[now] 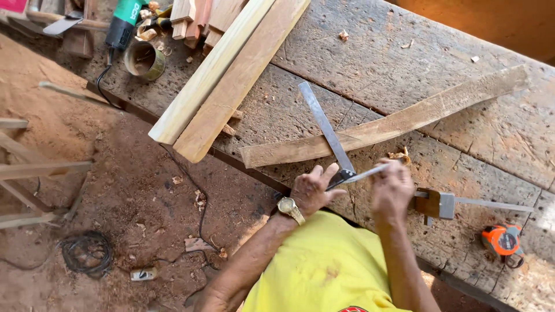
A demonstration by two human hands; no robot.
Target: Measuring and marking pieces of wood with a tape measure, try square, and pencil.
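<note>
At the far left we see a green power tool (122, 23) lying at the edge of the workbench (358, 63), with a roll of tape (144, 59) just beside it. Right of these, two long planks (225, 75) lie side by side, their near ends jutting over the bench edge above the sawdust floor. Down on that floor, near left, a coil of black cable (87, 252) rests.

Toward the middle, a curved wooden strip (399, 121) runs across the bench, rising to the far right. A metal sliding bevel (329, 136) lies over it, its blade pointing far-left. Our left hand (312, 189), with a wristwatch (289, 208), has its fingers curled around the bevel's dark near end. Just right, our right hand (392, 190) pinches a thin grey blade-like piece (367, 173) that reaches toward that same end; what it is we cannot tell.

Further right a try square (457, 203) lies flat, and at the near right sits an orange tape measure (502, 239).
</note>
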